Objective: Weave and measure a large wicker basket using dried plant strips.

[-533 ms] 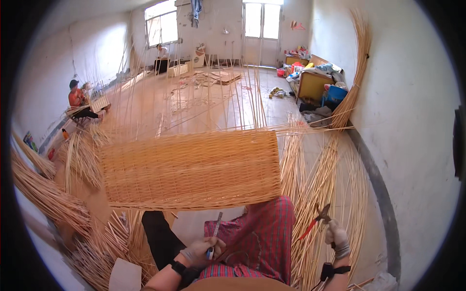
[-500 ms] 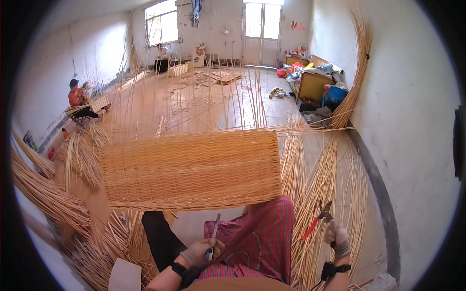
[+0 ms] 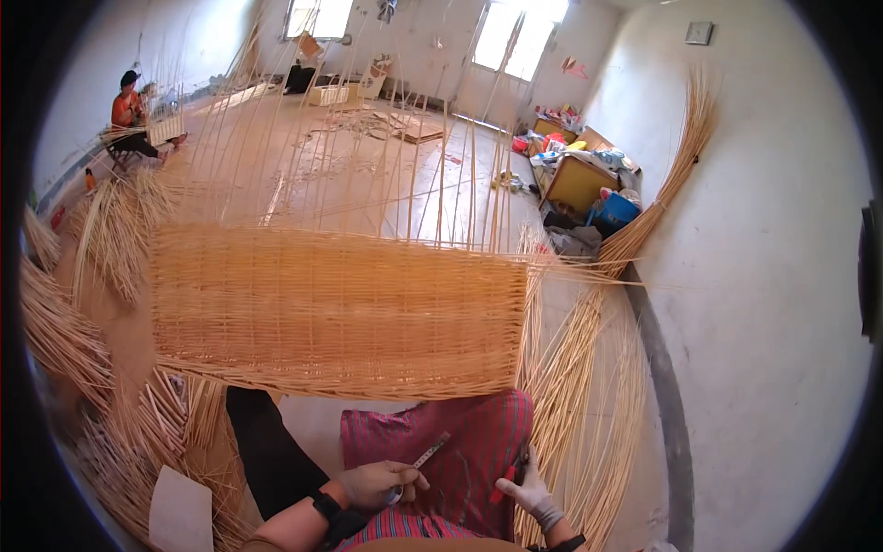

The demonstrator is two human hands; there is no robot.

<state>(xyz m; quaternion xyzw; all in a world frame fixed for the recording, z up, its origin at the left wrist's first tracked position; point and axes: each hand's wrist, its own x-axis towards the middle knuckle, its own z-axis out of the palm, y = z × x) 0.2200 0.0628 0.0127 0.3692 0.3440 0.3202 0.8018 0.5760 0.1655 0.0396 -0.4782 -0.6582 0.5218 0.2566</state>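
My gloved left hand is closed on a tape measure, its short blade pointing up over the pink-red checked cloth on my lap. At my raised right thigh, my gloved right hand touches red-handled pruning shears; its thumb sticks out, other fingers are partly hidden, and I cannot tell whether they grip. Above my legs is a long woven wicker panel with thin stakes rising beyond it.
Cane bundles lie left and right; a tall bundle leans on the right wall. A person sits working at the left wall. A cluttered cabinet and blue bucket stand back right. Offcuts litter the far floor.
My right hand has come down and leftward with the shears, from beside the canes to my thigh. My left hand's tape is tilted further right. The whole view has shifted and tilted.
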